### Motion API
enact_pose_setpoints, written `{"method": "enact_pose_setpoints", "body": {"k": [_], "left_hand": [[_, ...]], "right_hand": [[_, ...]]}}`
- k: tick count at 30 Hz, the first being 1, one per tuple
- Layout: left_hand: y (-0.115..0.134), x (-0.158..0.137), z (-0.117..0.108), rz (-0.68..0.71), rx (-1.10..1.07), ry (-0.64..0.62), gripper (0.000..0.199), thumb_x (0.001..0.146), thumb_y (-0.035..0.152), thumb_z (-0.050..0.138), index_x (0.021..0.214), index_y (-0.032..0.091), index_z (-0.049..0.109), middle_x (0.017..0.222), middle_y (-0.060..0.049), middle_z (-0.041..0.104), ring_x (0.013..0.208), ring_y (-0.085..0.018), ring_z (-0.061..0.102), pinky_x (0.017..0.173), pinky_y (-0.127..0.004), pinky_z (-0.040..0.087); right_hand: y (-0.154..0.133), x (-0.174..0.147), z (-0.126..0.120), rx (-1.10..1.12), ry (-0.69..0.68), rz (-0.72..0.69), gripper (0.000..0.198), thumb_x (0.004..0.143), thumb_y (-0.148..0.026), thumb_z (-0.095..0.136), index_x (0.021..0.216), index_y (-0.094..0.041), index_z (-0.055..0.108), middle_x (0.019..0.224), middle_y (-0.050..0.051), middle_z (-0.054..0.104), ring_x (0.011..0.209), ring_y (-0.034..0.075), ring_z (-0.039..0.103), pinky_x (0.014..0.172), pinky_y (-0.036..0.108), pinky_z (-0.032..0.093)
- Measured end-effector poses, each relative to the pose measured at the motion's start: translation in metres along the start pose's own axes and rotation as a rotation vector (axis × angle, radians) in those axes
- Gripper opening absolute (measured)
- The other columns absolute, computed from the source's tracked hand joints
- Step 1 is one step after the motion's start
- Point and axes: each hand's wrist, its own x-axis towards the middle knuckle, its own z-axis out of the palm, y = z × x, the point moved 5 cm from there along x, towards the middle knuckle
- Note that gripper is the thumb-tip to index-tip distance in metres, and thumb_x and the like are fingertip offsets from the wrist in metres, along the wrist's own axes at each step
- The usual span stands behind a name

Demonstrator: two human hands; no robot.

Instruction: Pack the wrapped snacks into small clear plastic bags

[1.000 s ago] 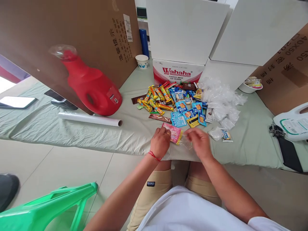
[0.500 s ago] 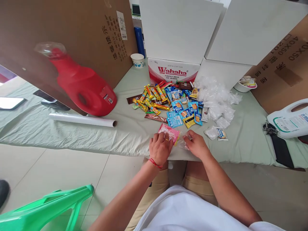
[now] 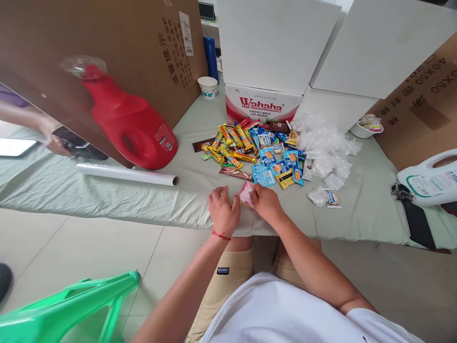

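A small pink packet [image 3: 246, 193] lies near the front edge of the cloth-covered table, partly covered by my fingers. My right hand [image 3: 267, 204] is closed, its fingertips gripping the packet's right side. Just left of the packet is my left hand [image 3: 224, 212], fingers bent but apart and thumb spread, with nothing visible in it. Behind both hands spreads a pile of wrapped snacks: yellow-wrapped bars [image 3: 233, 138], blue biscuit packets [image 3: 280, 167] and a brown-red bar [image 3: 235, 173]. Crumpled clear plastic bags [image 3: 321, 147] are heaped to the right of the pile.
A white roll [image 3: 130, 175] and a red jug [image 3: 137, 126] stand left. A Wahaha carton [image 3: 262, 104] and white boxes rise behind. To the right are a white bowl [image 3: 366, 128], a white jug [image 3: 430, 176] and a black phone [image 3: 419, 221]. Another person's hand [image 3: 53, 138] shows far left.
My left hand has come off the pink packet and shifted left. My right hand has moved left from clear plastic onto the packet. Another person's arm has appeared at far left.
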Motion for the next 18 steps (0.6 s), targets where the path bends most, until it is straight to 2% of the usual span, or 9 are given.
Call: {"method": "enact_pose_setpoints", "body": {"k": [2,4,6,8,10,12,15,18], "left_hand": [[0.003,0.004,0.01,-0.058,0.043,-0.055,0.033,0.09,0.034,0.061,0.116,0.016,0.069,0.137,-0.022,0.062,0.137,-0.041,0.049,0.111,-0.059,0.041],[0.015,0.003,0.022,-0.026,-0.015,-0.153,0.03,0.087,0.029,0.064,0.113,0.015,0.067,0.129,-0.021,0.065,0.133,-0.038,0.053,0.11,-0.055,0.044],[0.027,-0.004,0.026,-0.008,-0.121,-0.162,0.027,0.088,0.027,0.061,0.112,0.016,0.064,0.115,-0.017,0.068,0.117,-0.032,0.063,0.101,-0.047,0.051],[0.042,-0.017,0.024,0.072,-0.202,-0.114,0.027,0.091,0.025,0.057,0.116,0.018,0.062,0.113,-0.014,0.067,0.108,-0.028,0.065,0.094,-0.042,0.054],[0.06,-0.038,0.022,0.257,-0.208,-0.077,0.032,0.092,0.02,0.053,0.123,0.02,0.062,0.124,-0.015,0.065,0.116,-0.028,0.064,0.098,-0.044,0.053],[0.08,-0.064,0.026,0.507,-0.169,-0.115,0.042,0.09,0.014,0.052,0.13,0.022,0.062,0.135,-0.016,0.064,0.131,-0.032,0.059,0.107,-0.051,0.049],[0.102,-0.101,0.036,0.835,-0.168,-0.239,0.056,0.083,0.011,0.055,0.138,0.022,0.061,0.149,-0.018,0.057,0.148,-0.037,0.045,0.116,-0.059,0.043],[0.106,-0.115,0.04,0.983,-0.245,-0.378,0.064,0.084,0.009,0.053,0.147,0.023,0.055,0.154,-0.016,0.055,0.151,-0.033,0.043,0.117,-0.055,0.047]], "right_hand": [[0.001,-0.003,0.0,0.043,0.006,0.016,0.021,0.103,-0.023,0.044,0.105,-0.019,0.064,0.106,0.011,0.076,0.101,0.025,0.069,0.079,0.031,0.043],[0.005,-0.008,0.0,0.156,0.034,0.044,0.022,0.102,-0.022,0.042,0.1,-0.019,0.063,0.103,0.011,0.075,0.097,0.025,0.069,0.079,0.033,0.045],[0.014,-0.019,0.0,0.413,0.066,0.087,0.024,0.105,-0.032,0.04,0.095,-0.021,0.06,0.094,0.009,0.073,0.088,0.024,0.069,0.075,0.033,0.049],[0.028,-0.035,0.004,0.802,0.065,0.16,0.036,0.105,-0.053,0.041,0.093,-0.023,0.058,0.087,0.006,0.071,0.078,0.021,0.069,0.068,0.031,0.052],[0.043,-0.054,0.011,1.187,0.047,0.264,0.051,0.097,-0.072,0.045,0.095,-0.023,0.059,0.087,0.004,0.072,0.076,0.02,0.069,0.063,0.03,0.053],[0.058,-0.071,0.015,1.447,0.071,0.355,0.058,0.086,-0.079,0.058,0.1,-0.023,0.063,0.09,0.005,0.074,0.08,0.021,0.071,0.064,0.03,0.055],[0.079,-0.093,0.016,1.634,0.184,0.406,0.058,0.072,-0.069,0.081,0.104,-0.022,0.068,0.095,0.007,0.077,0.093,0.025,0.073,0.073,0.034,0.059],[0.099,-0.114,0.007,1.652,0.267,0.398,0.053,0.074,-0.059,0.085,0.109,-0.023,0.07,0.111,0.009,0.077,0.108,0.027,0.072,0.088,0.039,0.06]]}}
